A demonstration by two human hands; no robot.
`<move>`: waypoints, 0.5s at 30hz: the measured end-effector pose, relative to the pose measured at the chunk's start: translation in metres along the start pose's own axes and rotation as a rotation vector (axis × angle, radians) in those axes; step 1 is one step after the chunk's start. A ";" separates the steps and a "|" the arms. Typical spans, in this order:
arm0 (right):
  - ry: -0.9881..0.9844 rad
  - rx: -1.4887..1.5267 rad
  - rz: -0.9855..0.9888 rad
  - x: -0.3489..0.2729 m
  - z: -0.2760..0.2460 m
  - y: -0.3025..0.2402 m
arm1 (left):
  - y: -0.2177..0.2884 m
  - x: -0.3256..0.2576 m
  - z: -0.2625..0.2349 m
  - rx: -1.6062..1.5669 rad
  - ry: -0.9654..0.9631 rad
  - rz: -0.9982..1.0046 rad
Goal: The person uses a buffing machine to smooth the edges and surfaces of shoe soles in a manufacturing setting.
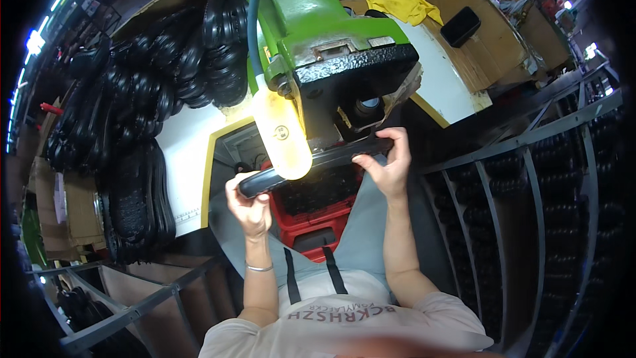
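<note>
A long black shoe sole (263, 183) is held edge-up between my two hands, across the front of a green machine (310, 3). Around its left end curl the fingers and thumb of my left hand (250, 211). Gripping the other end is my right hand (391, 167), thumb at the near side, close under the machine's black head (358, 66). A lit yellow-white lamp (281, 134) hangs in front of the sole and hides part of its middle. Whether the sole touches the machine, I cannot tell.
Stacked black soles (136, 93) cover the white table (189, 159) on the left. Below, between my legs, is a red crate (308, 233). Metal racks (523, 152) stand at both sides. A yellow cloth (407, 8) lies by a cardboard box (490, 46) at the back right.
</note>
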State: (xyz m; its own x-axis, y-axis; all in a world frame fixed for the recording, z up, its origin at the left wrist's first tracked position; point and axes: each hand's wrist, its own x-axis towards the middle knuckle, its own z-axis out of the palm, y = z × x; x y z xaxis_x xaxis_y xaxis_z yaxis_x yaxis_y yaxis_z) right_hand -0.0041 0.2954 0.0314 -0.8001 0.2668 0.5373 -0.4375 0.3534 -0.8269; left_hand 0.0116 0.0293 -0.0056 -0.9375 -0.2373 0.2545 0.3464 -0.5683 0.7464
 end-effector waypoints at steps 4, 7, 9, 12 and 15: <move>-0.028 0.191 0.101 -0.015 0.034 0.016 | 0.023 -0.004 -0.015 0.171 -0.073 0.087; 0.008 0.392 0.262 -0.033 0.043 0.027 | 0.024 -0.014 -0.004 0.444 -0.113 0.122; -0.001 0.598 0.418 -0.047 0.039 0.031 | 0.018 -0.021 0.012 0.440 -0.154 0.040; -0.023 0.611 0.546 -0.060 0.029 0.038 | 0.006 -0.021 0.033 0.610 -0.277 0.077; 0.022 0.781 0.758 -0.068 0.020 0.034 | -0.005 -0.016 0.046 0.721 -0.361 0.156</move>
State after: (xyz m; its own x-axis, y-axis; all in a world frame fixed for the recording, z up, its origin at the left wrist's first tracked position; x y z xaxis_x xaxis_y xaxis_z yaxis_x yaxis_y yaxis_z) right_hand 0.0277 0.2714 -0.0368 -0.9677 0.1940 -0.1609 0.0206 -0.5755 -0.8176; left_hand 0.0235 0.0723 0.0145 -0.8755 0.0658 0.4788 0.4833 0.1251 0.8665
